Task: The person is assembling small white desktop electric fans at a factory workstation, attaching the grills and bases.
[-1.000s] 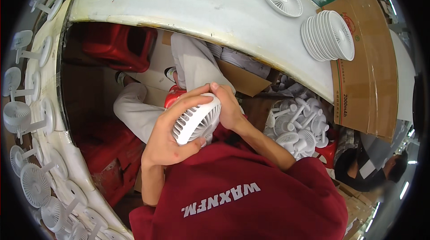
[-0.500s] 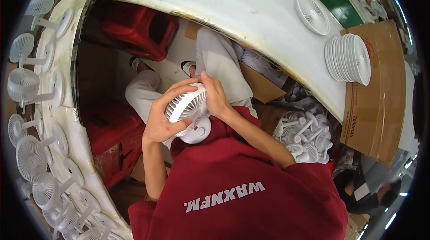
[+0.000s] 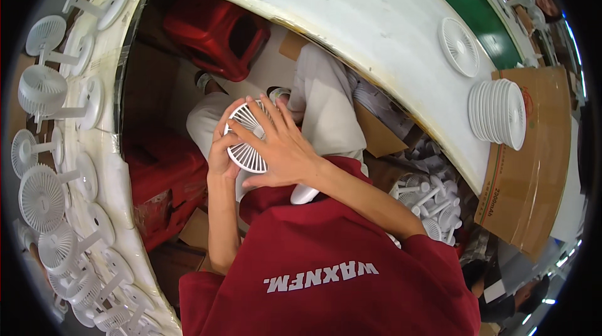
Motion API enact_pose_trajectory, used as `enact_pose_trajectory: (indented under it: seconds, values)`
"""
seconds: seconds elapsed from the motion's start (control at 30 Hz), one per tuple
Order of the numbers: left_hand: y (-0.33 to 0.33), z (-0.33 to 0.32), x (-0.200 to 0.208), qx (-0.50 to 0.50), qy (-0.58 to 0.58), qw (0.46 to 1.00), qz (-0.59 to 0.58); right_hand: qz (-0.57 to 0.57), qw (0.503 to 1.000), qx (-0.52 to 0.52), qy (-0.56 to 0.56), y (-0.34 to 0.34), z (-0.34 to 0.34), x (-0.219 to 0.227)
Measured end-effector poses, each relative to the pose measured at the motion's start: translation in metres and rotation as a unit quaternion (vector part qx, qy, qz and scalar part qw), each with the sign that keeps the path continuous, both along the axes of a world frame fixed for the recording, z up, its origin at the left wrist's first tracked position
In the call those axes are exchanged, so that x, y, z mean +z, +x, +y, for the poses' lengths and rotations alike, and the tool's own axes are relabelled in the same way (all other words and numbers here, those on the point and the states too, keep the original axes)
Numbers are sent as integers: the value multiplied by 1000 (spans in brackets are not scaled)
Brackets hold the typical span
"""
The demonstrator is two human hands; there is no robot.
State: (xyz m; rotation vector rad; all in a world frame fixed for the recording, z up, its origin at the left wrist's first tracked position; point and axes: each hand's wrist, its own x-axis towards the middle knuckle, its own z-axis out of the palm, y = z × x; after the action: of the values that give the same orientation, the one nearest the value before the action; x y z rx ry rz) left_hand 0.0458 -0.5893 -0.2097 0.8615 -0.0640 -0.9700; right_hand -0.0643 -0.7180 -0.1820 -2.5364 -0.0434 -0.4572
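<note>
A small white desk fan (image 3: 246,159) is held over my lap, its round front grille turned up toward me. My left hand (image 3: 219,157) is closed around the far-left side of the fan head. Across the grille lies my right hand (image 3: 285,154), its fingers spanning from the upper rim to the thumb at the lower rim, gripping the head. A white rounded part, seemingly the fan's base (image 3: 304,195), shows below my right wrist against the red shirt. The fan's neck and back are hidden by my hands and arm.
Several white fans stand along the left bench (image 3: 135,210). On the white table (image 3: 351,10), one round grille (image 3: 459,46) lies beside a stack of grilles (image 3: 497,113), near a cardboard box (image 3: 530,167). Right of my arm are piled fan parts (image 3: 433,204). Red stools (image 3: 216,32) stand underneath.
The fan has turned so its grille faces up. My right hand has moved from the head's right side to across its front. The whole view has shifted slightly.
</note>
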Motion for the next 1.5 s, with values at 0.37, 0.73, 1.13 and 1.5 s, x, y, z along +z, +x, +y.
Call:
enact_pose_trajectory:
  seconds: [0.37,0.73,1.13,1.5]
  values:
    - [-4,13,-12,51,-90,977,186,49,996,81,0,1,1,-25]
    - [-3,5,19,10,-50,998,-33,125,983,-101,86,-57,7,9]
    - [-5,9,45,19,-45,998,25,133,971,-95,173,-69,8,26]
    - [26,43,-46,-69,-106,991,50,29,997,-65,-11,4,46,-20]
